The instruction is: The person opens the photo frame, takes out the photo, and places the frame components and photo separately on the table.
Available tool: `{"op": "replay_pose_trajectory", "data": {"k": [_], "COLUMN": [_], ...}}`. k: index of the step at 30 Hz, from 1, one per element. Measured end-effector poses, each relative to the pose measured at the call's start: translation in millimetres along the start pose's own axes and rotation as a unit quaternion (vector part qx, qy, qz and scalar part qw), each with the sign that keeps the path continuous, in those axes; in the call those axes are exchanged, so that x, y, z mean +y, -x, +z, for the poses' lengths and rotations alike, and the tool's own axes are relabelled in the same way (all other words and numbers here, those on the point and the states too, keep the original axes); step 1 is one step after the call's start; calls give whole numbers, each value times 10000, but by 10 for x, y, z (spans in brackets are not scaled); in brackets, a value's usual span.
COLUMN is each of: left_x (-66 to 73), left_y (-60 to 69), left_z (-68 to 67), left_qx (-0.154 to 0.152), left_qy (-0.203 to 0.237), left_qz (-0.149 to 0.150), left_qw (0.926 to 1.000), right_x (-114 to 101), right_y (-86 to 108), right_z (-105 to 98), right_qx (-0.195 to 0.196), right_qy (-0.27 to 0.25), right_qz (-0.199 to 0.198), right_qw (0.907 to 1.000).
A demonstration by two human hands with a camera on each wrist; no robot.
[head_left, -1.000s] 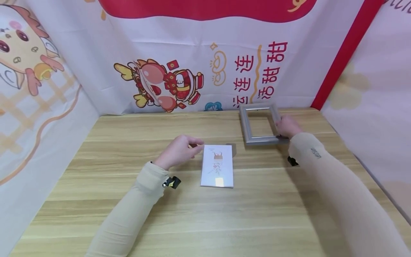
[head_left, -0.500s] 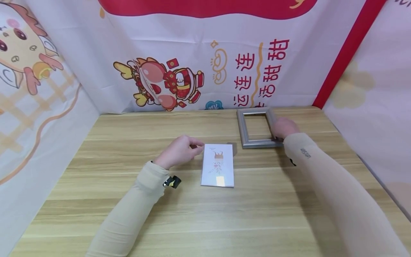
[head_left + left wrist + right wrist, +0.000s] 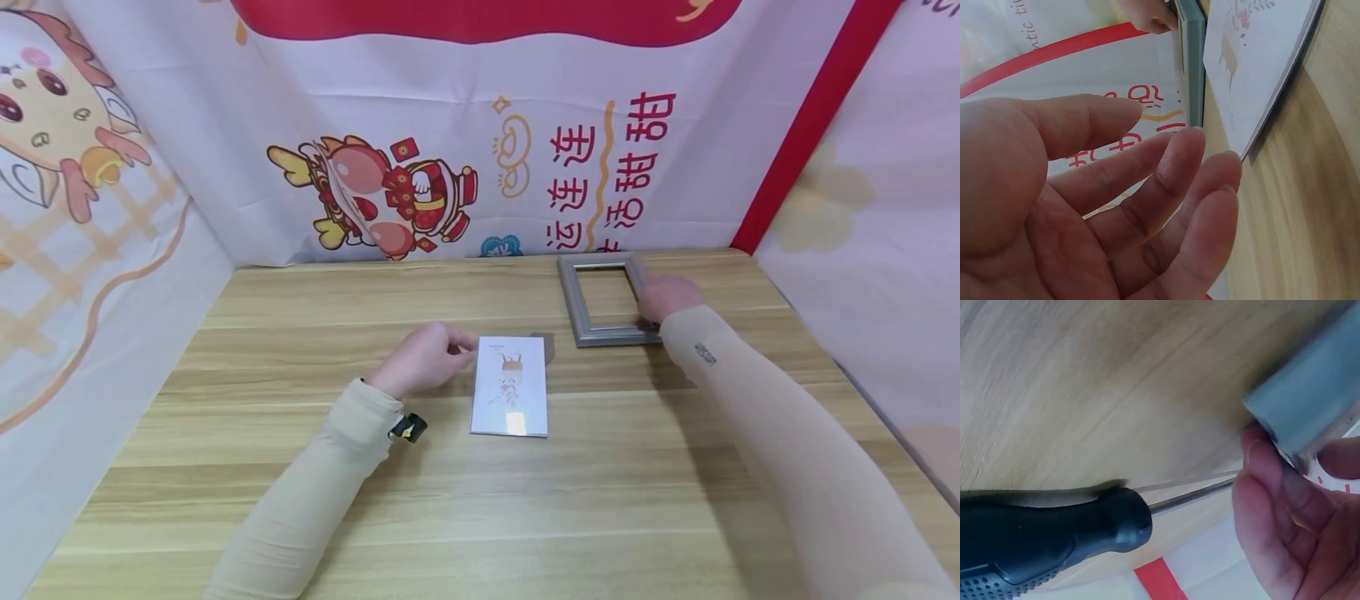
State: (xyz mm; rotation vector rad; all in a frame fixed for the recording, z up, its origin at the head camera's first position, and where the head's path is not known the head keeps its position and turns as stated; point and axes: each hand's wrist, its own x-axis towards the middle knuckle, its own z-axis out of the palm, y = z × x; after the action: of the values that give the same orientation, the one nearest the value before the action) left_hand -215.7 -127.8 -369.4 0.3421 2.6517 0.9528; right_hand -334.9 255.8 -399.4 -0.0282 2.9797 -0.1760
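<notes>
At the table's far right, my right hand grips the right side of a silver-grey picture frame with an open middle. The right wrist view has its thumb and fingers around the corner of the frame. Near that hand lies a screwdriver with a black handle and a metal shaft; the head view hides it. A white printed card with a small drawing lies flat mid-table. My left hand is beside its upper left edge, fingers loosely bent, holding nothing; contact with the card is unclear.
The wood-grain table meets a white printed curtain at the back. Cloth walls also stand at the left and right. A small dark flat piece shows at the card's upper right corner. Black wrist camera sits on the left sleeve.
The right hand has lowered the picture frame onto the table, then shifted it slightly right. My left hand has moved a little, its fingers drawn closer together. The card stays put.
</notes>
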Motion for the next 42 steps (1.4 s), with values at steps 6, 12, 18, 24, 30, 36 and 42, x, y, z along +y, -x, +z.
{"op": "replay_pose_trajectory", "data": {"k": [6, 12, 18, 24, 30, 36, 42], "left_x": [5, -3, -14, -13, -15, -21, -25], "left_y": [-37, -65, -86, -82, -78, -71, -79], "left_z": [79, 164, 251, 292, 335, 365, 423], "left_qx": [2, -116, -161, -154, -117, -33, 211], "left_qy": [-201, -271, -427, -583, -732, -946, -1049], "left_qz": [-14, -83, -155, -294, -299, -285, -358], "left_qw": [9998, 9995, 9988, 9977, 9968, 9951, 9936], "right_x": [76, 94, -12, -166, -257, -322, -363], "right_y": [32, 171, 467, 845, 1126, 1194, 1194], "right_z": [21, -90, -242, -358, -354, -247, -176], "right_qx": [-11, 122, 429, 467, 162, -205, -134], "right_qy": [-134, -142, -798, -1267, -1851, -1970, -1823], "right_qz": [100, 84, 143, -63, 74, 105, 100], "right_qw": [9999, 9998, 9958, 9908, 9826, 9801, 9831]}}
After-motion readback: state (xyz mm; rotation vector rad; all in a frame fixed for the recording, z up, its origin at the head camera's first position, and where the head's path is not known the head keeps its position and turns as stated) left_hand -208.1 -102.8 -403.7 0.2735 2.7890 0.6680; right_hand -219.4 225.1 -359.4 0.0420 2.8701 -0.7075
